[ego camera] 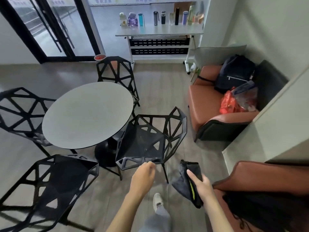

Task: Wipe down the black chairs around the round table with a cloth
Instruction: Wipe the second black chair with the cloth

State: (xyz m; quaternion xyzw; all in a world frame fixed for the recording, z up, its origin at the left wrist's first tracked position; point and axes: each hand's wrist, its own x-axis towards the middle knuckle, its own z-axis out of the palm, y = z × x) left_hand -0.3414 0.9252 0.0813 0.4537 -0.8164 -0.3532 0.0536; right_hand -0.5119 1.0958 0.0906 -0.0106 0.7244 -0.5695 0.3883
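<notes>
The right hand is gripping a dark folded cloth, fingers closed over it with the cloth hanging to its left, above the floor. The left hand is curling loosely, holding nothing, just short of the front edge of the nearest chair. Four black chairs are ringing the round surface: the nearest, one at bottom left, one at left, one at the far side. Open floor is lying between the nearest chair and the brown sofa to the right.
</notes>
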